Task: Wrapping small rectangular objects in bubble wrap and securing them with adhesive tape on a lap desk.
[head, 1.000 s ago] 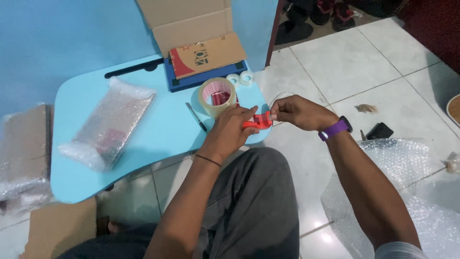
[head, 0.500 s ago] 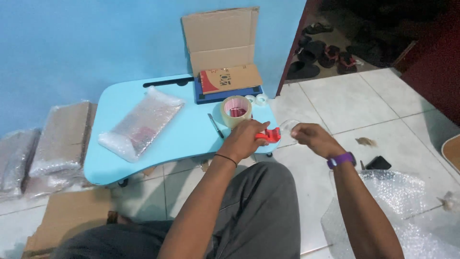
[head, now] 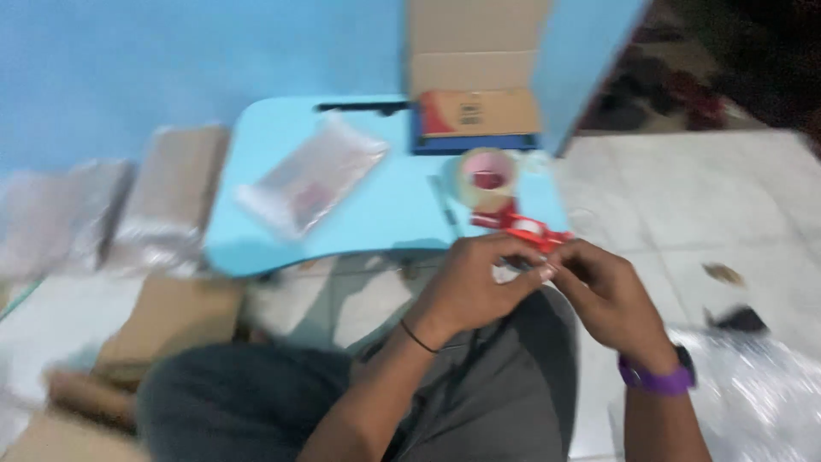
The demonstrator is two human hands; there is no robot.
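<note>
Over the blue table's edge, both hands pinch the red tape dispenser.

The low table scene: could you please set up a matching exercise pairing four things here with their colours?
Things:
1. low table
2. wristband on the right hand
3. tape dispenser at the left hand
4. open box

Colours:
A. red
B. brown cardboard
C. light blue
D. purple

Pairs: 1-C, 2-D, 3-A, 4-B
</note>
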